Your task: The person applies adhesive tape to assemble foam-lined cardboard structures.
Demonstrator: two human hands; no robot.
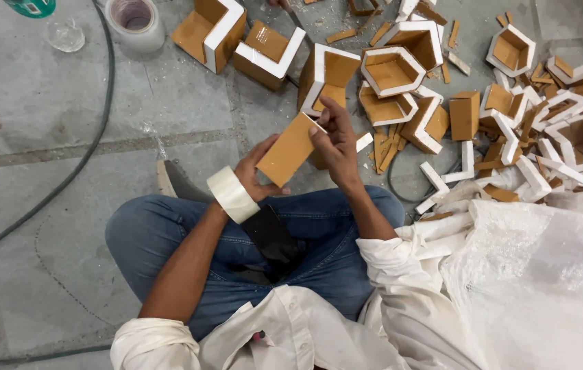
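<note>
— Head view: what is hidden?
— Left hand [253, 175] grips the flat brown rectangular board piece [290, 149] from behind, palm concealed; right hand [336, 137] pinches its top edge, above the lap.
— Containers?
— White-edged hexagonal brown frame [391, 70] on the floor: empty.

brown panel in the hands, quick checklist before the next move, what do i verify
1. Brown panel gripped by both hands: ok, left hand supports it from below, right hand pinches its upper right edge.
2. Tape roll within reach: ok, worn around the left wrist.
3. Loose tape end found: cannot tell, no free end shows.
4. Panel held off the floor: ok, it is above the lap in blue jeans.
5. Finished hexagonal frame nearby for comparison: ok, on the floor just ahead.
6. Floor ahead free of offcuts: not ok, strip scraps lie scattered.
</note>
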